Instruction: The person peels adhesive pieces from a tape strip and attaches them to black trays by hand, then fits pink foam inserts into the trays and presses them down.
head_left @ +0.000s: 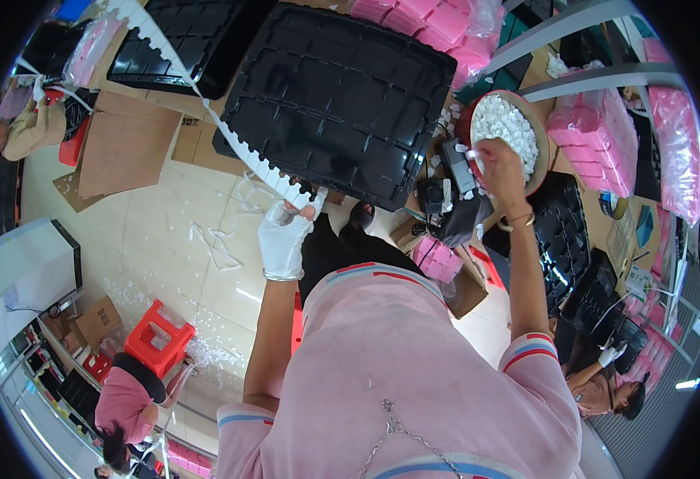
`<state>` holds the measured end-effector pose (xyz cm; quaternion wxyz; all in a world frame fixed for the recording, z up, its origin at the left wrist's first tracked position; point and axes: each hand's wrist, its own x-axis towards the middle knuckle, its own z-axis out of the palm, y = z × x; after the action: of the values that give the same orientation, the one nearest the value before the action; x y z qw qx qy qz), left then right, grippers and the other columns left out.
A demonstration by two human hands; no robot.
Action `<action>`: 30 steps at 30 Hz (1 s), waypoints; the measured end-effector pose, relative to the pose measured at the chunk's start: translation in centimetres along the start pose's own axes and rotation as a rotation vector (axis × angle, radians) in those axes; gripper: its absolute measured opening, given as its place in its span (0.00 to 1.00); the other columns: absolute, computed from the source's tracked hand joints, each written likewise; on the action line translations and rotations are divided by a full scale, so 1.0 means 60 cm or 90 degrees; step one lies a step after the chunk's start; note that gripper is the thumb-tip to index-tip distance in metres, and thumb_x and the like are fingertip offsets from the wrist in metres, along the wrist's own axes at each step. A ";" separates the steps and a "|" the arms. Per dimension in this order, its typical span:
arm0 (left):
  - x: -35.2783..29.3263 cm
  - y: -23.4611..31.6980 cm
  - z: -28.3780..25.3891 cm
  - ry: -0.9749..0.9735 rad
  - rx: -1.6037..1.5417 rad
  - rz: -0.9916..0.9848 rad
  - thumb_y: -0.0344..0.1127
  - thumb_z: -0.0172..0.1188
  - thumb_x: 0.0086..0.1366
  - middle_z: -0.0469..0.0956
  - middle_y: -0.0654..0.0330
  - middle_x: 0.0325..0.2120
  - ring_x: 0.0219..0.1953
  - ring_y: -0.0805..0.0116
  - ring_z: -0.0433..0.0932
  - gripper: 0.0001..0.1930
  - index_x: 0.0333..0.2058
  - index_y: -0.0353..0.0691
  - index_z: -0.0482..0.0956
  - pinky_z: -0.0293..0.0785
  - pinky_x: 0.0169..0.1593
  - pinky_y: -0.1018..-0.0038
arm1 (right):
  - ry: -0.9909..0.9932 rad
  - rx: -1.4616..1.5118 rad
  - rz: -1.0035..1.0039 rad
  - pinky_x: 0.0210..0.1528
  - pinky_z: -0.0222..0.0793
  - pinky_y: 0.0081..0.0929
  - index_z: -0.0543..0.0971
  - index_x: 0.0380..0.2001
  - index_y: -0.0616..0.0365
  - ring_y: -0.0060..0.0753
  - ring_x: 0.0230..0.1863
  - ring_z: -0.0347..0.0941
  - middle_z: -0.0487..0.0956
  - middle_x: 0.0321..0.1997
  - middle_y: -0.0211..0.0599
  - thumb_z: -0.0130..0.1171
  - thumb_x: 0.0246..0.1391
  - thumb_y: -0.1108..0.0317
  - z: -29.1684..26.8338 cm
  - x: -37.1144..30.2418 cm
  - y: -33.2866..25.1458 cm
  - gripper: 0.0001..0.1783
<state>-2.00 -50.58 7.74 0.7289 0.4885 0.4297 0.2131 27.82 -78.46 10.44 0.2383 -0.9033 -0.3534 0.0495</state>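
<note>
My left hand (280, 239), in a white glove with bare fingertips, is closed on the lower end of a long white notched strip (252, 160). The strip runs up and away to the far left, passing over the corner of a large black plastic tray (338, 96). To the right, my bare right hand (500, 169) is bent with its fingers pinched together. A small white piece (471, 154) shows at its fingertips. This hand hovers at the near left rim of a round bowl (543, 148) heaped with small white pieces (503, 120), beside a small grey-and-black device (455, 166).
Black trays (561, 239) and wrapped pink foam stacks (593, 136) lie at the right. Grey metal bars (597, 78) cross the upper right. A red stool (158, 337) stands lower left by a seated person (129, 403). Flattened cardboard (126, 148) leans at the left.
</note>
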 end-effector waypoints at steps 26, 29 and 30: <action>-0.030 0.047 0.106 0.000 0.119 -0.070 0.36 0.62 0.69 0.81 0.60 0.24 0.17 0.80 0.72 0.09 0.38 0.36 0.82 0.62 0.19 0.83 | -0.060 0.364 -0.190 0.40 0.68 0.38 0.70 0.33 0.59 0.50 0.39 0.70 0.70 0.33 0.42 0.56 0.55 0.78 0.058 -0.009 -0.274 0.06; 0.020 -0.018 0.018 0.110 0.151 0.075 0.34 0.63 0.68 0.76 0.67 0.23 0.21 0.82 0.68 0.08 0.40 0.36 0.84 0.62 0.24 0.79 | 0.075 0.314 -0.258 0.49 0.68 0.39 0.70 0.34 0.59 0.51 0.45 0.70 0.72 0.41 0.45 0.55 0.51 0.83 0.044 0.081 -0.214 0.09; 0.044 -0.055 -0.029 0.170 0.235 0.147 0.34 0.63 0.68 0.75 0.68 0.22 0.21 0.82 0.68 0.08 0.38 0.36 0.85 0.61 0.24 0.78 | 0.120 0.261 -0.220 0.52 0.68 0.40 0.72 0.35 0.60 0.51 0.49 0.70 0.72 0.48 0.46 0.57 0.50 0.82 0.033 0.108 -0.192 0.10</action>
<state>-2.42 -49.15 3.44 0.5347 0.6267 0.4952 0.2759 25.02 -66.05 14.55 0.4525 -0.7633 -0.4611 -0.0055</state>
